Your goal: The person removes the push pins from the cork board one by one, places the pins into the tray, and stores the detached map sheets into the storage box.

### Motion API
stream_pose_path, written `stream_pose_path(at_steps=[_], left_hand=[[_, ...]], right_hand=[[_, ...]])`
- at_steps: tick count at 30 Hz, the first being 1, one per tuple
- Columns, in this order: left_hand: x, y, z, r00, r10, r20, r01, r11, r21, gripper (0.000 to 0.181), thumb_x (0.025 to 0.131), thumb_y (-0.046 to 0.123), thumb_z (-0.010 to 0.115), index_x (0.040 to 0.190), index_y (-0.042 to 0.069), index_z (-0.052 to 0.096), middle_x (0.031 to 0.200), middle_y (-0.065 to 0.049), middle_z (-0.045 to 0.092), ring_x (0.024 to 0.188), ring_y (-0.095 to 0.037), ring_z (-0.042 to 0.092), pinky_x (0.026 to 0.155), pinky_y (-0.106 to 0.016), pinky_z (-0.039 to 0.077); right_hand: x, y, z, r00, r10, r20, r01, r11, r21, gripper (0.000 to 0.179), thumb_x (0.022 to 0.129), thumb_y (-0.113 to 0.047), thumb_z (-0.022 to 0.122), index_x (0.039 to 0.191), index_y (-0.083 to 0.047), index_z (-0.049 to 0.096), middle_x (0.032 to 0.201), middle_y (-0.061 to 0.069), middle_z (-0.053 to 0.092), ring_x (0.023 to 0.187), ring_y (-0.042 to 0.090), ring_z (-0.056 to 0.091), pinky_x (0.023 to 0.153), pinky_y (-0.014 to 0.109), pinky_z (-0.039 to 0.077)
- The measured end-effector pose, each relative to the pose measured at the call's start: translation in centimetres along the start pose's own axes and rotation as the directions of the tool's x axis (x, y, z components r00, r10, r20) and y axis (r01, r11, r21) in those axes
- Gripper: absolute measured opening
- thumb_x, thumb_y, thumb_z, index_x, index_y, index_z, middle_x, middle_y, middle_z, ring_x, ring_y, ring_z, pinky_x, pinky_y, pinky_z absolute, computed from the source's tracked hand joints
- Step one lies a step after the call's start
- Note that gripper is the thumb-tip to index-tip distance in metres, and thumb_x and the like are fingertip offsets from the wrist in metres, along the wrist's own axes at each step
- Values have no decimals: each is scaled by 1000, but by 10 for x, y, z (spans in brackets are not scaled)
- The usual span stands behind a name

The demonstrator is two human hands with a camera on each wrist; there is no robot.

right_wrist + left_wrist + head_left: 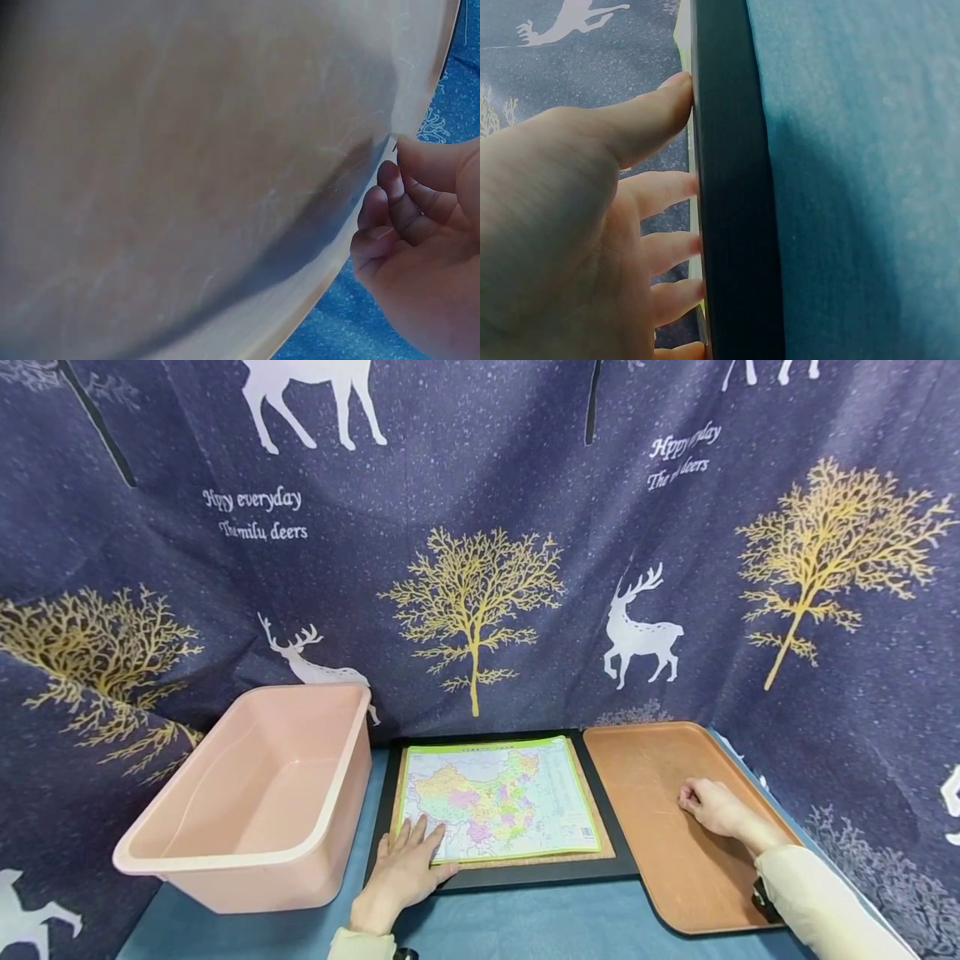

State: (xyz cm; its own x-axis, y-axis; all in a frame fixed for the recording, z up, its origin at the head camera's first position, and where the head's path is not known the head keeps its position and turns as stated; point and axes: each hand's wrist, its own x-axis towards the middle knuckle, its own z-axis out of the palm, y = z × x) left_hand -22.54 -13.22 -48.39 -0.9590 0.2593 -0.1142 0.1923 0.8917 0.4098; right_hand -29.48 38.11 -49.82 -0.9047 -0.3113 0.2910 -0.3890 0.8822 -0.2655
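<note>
At the left of the frame, a pink tub (279, 887) is set on the blue tabletop (547, 918). Right of it, the left hand (401, 872) is laid with fingers spread and nearly straight over the lower-left corner of the map (491, 793); nothing is gripped. The map is spread at lower centre on the black-framed board (547, 874), between the hands. At lower right, the right hand (720, 810) is held over the brown tray (637, 777), well apart from the map, fingers curled; whether something small is pinched cannot be told.
</note>
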Motion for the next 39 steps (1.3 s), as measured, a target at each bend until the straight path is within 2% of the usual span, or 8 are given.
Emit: stream_pose_path(at_steps=[11, 16, 19, 21, 24, 28, 34, 39], left_hand=[[1, 0, 0, 1000, -1, 6, 1, 1000, 3, 69, 92, 53, 60, 146, 13, 48, 155, -21, 30, 143, -45, 18, 109, -68, 8], [0, 0, 0, 1000, 7, -5, -7, 1000, -1, 69, 92, 52, 61, 146, 12, 48, 155, -22, 30, 143, -46, 18, 108, -69, 8], [-1, 0, 1, 1000, 13, -9, -13, 1000, -5, 68, 92, 51, 62, 145, 11, 49, 155, -22, 30, 143, -47, 18, 108, -69, 9], [0, 0, 0, 1000, 15, -9, -15, 1000, -4, 68, 92, 51, 61, 145, 11, 49, 154, -22, 30, 142, -47, 18, 108, -70, 9], [0, 0, 0, 1000, 16, -8, -16, 1000, 6, 68, 92, 51, 61, 145, 11, 48, 154, -23, 30, 142, -47, 18, 108, -70, 9], [-1, 0, 0, 1000, 11, -4, -11, 1000, -3, 68, 92, 51, 61, 145, 11, 48, 154, -22, 30, 143, -47, 18, 108, -69, 9], [0, 0, 1, 1000, 11, -5, -11, 1000, -9, 68, 91, 51, 62, 145, 12, 49, 154, -22, 31, 143, -46, 18, 108, -69, 8], [-1, -1, -1, 1000, 10, -5, -10, 1000, -10, 68, 91, 51, 62, 146, 12, 48, 155, -22, 30, 143, -46, 18, 108, -69, 9]], right_hand=[[-2, -2, -1, 999, 33, 8, -34, 999, 31, 23, 84, -1, 72, 75, -13, 53, 66, -9, 46, 61, 5, 43, 56, 27, 37], [-3, -1, -5, 998, 56, 12, -57, 996, 71, 23, 81, -6, 77, 79, -12, 54, 66, -7, 47, 59, 7, 43, 54, 27, 35], [-3, -2, -9, 999, 51, 13, -51, 997, 66, 23, 81, -10, 78, 80, -11, 55, 69, -6, 49, 62, 10, 45, 56, 30, 38], [-3, -4, -12, 999, 40, 6, -40, 998, 51, 21, 82, -11, 78, 84, -8, 57, 73, -3, 54, 66, 15, 51, 60, 34, 43], [-1, -12, -17, 999, 42, 15, -43, 998, 45, 24, 86, -14, 75, 98, 1, 62, 87, 12, 64, 81, 31, 62, 72, 46, 50], [1, -27, -23, 996, 84, 43, -86, 994, 63, 42, 92, -18, 68, 121, 11, 57, 109, 30, 61, 101, 47, 58, 85, 58, 46], [1, -49, -26, 988, 154, 9, -154, 976, 154, 52, 97, -24, 62, 132, 12, 48, 126, 37, 51, 117, 55, 46, 95, 64, 37], [3, -72, -23, 971, 234, 41, -236, 923, 304, 55, 101, -27, 55, 139, 12, 42, 132, 39, 46, 118, 54, 48, 96, 63, 39]])
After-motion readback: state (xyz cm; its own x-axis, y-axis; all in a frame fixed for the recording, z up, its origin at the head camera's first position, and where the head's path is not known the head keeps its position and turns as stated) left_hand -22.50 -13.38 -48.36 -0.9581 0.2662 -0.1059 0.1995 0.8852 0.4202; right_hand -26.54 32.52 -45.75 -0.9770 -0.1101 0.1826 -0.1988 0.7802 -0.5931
